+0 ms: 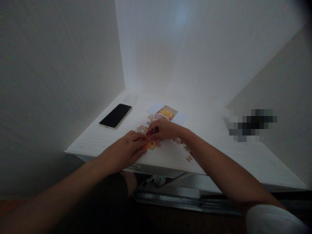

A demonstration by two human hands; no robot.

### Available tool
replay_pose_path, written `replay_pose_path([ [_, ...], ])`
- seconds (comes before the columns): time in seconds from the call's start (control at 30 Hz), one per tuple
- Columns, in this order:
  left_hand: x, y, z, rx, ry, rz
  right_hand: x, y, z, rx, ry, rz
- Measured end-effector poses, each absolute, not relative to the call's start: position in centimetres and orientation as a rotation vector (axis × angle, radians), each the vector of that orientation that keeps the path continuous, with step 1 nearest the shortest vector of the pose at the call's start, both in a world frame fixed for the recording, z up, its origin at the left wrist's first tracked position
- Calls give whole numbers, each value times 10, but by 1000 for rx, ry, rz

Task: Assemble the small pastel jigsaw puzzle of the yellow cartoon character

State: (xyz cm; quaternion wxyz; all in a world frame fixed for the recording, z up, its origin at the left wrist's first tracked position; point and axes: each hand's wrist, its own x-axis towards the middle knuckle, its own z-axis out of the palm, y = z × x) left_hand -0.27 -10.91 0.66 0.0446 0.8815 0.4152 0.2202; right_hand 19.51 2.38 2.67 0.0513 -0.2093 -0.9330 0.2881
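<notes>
Nearest, the left hand [126,148] lies flat on a small joined cluster of puzzle pieces [151,145] on the table [219,152], the right hand [162,129] pinches one piece beside it, loose pieces [188,158] lie scattered, the reference picture [166,112] beyond: mostly unassembled, I judge.

- Left hand [126,148] and right hand [162,129] meet over orange puzzle pieces [151,145] on the white table [219,143]
- Phone [116,116] far left
- Picture card [166,113] just beyond
</notes>
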Motion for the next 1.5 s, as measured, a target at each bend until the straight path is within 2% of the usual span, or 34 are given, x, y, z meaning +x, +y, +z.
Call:
replay_pose_path([
  [0.97,-3,-111,11,2667,1251,688,192,21,25,-715,-2809,778],
  [1.5,-2,-111,10,2694,1244,649,191,3,42,-555,-2987,335],
])
